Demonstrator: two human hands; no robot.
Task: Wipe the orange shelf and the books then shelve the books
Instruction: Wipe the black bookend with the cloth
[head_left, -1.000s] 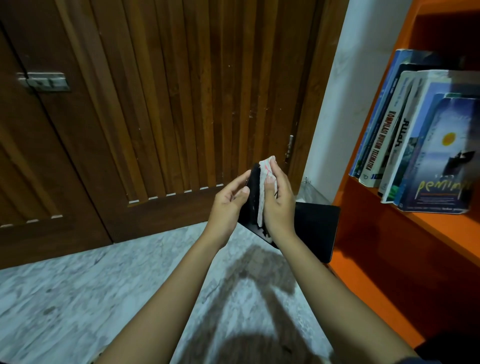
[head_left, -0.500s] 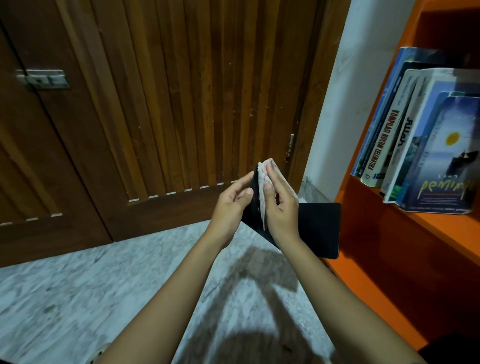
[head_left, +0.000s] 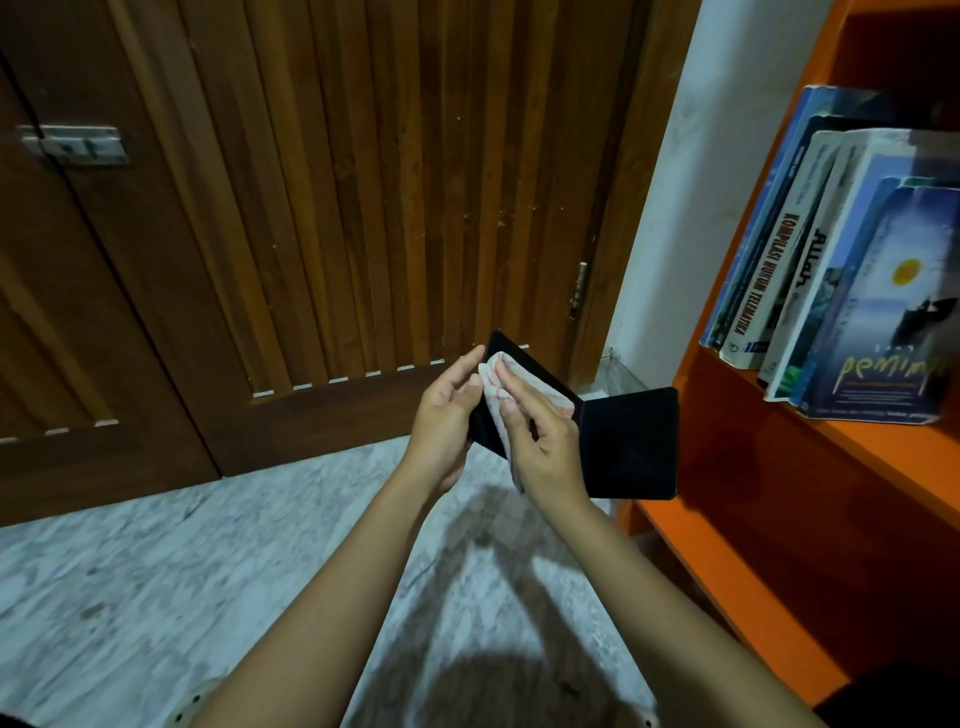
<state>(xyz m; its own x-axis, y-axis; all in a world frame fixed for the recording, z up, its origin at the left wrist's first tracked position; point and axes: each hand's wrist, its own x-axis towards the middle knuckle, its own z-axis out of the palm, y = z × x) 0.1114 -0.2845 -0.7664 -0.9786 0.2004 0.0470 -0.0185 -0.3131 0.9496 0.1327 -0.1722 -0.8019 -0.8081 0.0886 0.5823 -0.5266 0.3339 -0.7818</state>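
Wiping is the step in hand. The left hand grips the left cover of an open black book, held above the floor just left of the orange shelf. The right hand holds a pale cloth and presses it against that cover's inner face. The hands are close together, each clamped on its own item.

Judgement: the book phase is part done. A row of books already leans on the upper board at right. The black book's right cover and outer faces likely need the cloth next, which calls for turning or closing it in the left hand. It can then go into the row, though I cannot tell whether there is a gap for it.

The floor is pale marbled stone and carries the arms' shadow. A dark slatted wooden door with a metal latch fills the far side. A white wall stands between the door and the shelf. Lighting is dim.
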